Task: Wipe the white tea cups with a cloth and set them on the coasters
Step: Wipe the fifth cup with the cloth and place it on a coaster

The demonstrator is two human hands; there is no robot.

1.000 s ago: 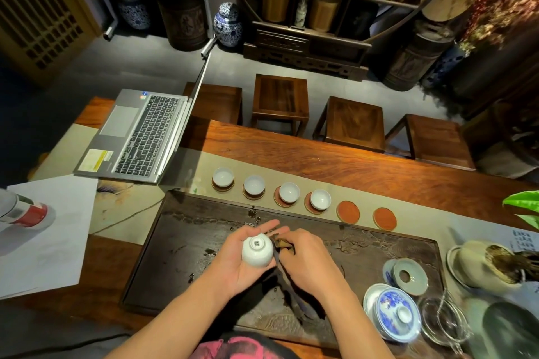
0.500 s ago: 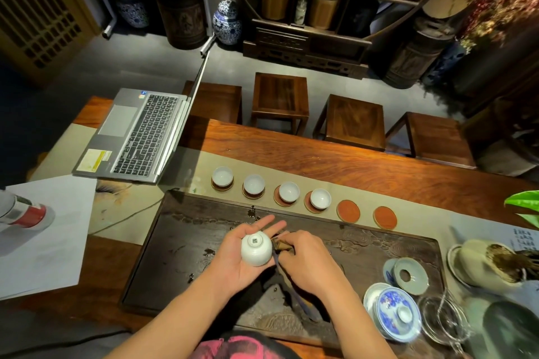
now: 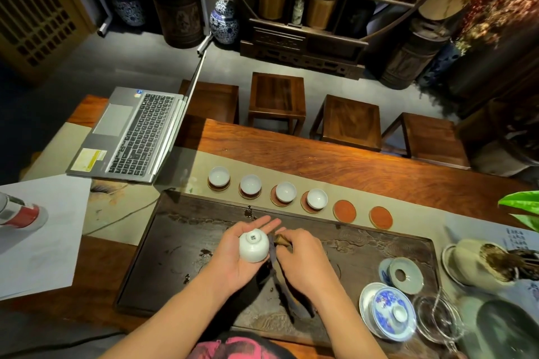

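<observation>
My left hand [image 3: 233, 259] holds a white tea cup [image 3: 253, 245] in its palm, base facing up, over the dark tea tray [image 3: 180, 242]. Right beside the cup, my right hand [image 3: 303, 259] pinches a dark cloth [image 3: 288, 297] that hangs down onto the tray. Beyond the tray's far edge runs a row of round coasters. Several of them carry white cups, from the leftmost cup [image 3: 219, 176] to the rightmost cup [image 3: 317, 198]. At the right end, two red coasters [image 3: 344, 211] [image 3: 380, 217] are bare.
An open laptop [image 3: 131, 137] and white paper [image 3: 38, 230] lie at the left. At the tray's right end are a blue-and-white lidded bowl [image 3: 388, 309], a lid [image 3: 405, 275], a glass pitcher [image 3: 437, 319] and a pot [image 3: 478, 262]. Stools [image 3: 277, 96] stand behind the table.
The hands stay over the tray with the cup and cloth. The cup has turned slightly in my left palm, and my right hand has shifted a little beside it.
</observation>
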